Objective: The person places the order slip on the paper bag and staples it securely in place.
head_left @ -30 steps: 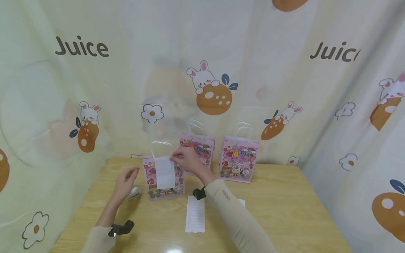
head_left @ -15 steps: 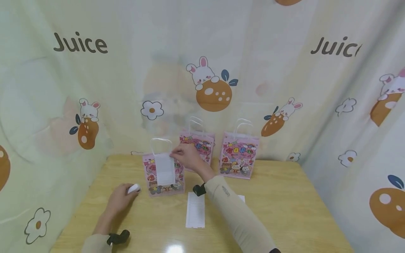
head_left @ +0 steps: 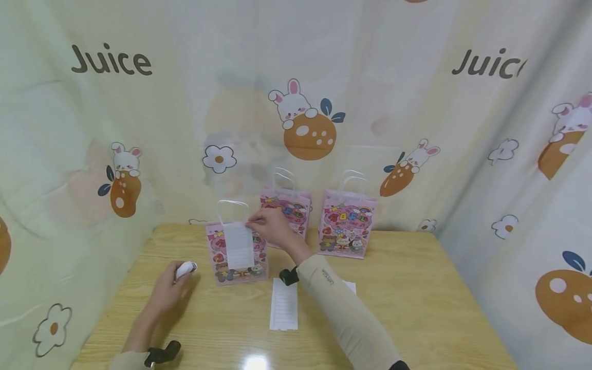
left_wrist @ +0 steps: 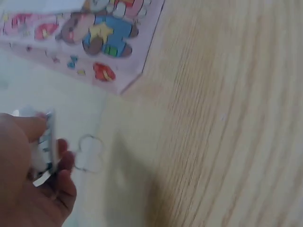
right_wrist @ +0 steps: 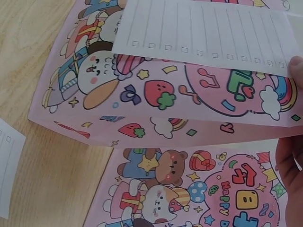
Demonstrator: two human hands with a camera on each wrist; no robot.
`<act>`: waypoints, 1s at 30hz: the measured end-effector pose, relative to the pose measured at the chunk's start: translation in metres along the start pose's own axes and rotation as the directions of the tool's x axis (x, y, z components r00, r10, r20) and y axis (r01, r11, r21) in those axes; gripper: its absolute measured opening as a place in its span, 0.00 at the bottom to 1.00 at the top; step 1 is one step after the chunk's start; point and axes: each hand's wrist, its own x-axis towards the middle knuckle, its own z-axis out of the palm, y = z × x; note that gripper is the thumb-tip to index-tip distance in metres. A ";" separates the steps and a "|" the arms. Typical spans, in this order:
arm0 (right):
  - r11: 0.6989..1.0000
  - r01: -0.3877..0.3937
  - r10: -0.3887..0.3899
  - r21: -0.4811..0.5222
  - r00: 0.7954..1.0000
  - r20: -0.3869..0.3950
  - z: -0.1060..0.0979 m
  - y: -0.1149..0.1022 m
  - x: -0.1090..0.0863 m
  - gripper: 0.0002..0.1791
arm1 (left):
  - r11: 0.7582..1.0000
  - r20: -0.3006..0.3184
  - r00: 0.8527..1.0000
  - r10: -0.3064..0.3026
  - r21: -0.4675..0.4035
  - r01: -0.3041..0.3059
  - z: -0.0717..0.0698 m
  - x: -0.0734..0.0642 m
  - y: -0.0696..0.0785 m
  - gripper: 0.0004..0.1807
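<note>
At the left, a pink gift bag (head_left: 217,262) with cartoon animals and white handles stands on the table. A lined checklist sheet (head_left: 239,249) lies against its front, reaching up to the top edge. My right hand (head_left: 275,228) pinches the sheet's upper corner together with the bag's rim; in the right wrist view the thumb is on the paper (right_wrist: 208,33) and the fingers are behind the bag wall. My left hand (head_left: 166,289) holds a small white stapler (head_left: 186,270), left of the bag and apart from it. In the left wrist view the fingers curl round the stapler (left_wrist: 46,146).
Two matching gift bags stand behind: one bag (head_left: 302,205) partly hidden by my right hand, another bag (head_left: 347,226) further right. A second checklist sheet (head_left: 284,306) lies on the wooden table (head_left: 407,298); another sheet (head_left: 351,287) peeks out behind my right sleeve. A printed curtain (head_left: 185,103) surrounds the table.
My left hand has come down from beside the bag, picked up the stapler from the table and drawn it slightly left. The right hand keeps its pinch on the sheet and bag.
</note>
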 end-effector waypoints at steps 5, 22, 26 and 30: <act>1.000 -0.010 0.010 0.010 1.000 -0.012 0.001 0.000 -0.003 0.07 | 0.996 -0.058 0.996 0.064 -0.052 -0.067 -0.003 -0.009 0.026 0.18; 0.999 -0.012 0.012 0.036 1.000 0.012 0.002 0.000 0.000 0.08 | 0.976 -0.173 0.978 0.117 -0.161 -0.145 -0.040 0.033 0.147 0.30; 0.999 -0.018 0.018 0.036 1.000 0.007 0.001 -0.001 0.000 0.08 | 0.971 -0.161 0.974 0.158 -0.155 -0.184 -0.040 0.047 0.159 0.27; 0.999 -0.021 0.021 0.050 1.000 0.006 0.001 -0.001 -0.001 0.07 | 0.963 -0.113 0.971 0.210 -0.150 -0.225 -0.034 0.057 0.164 0.25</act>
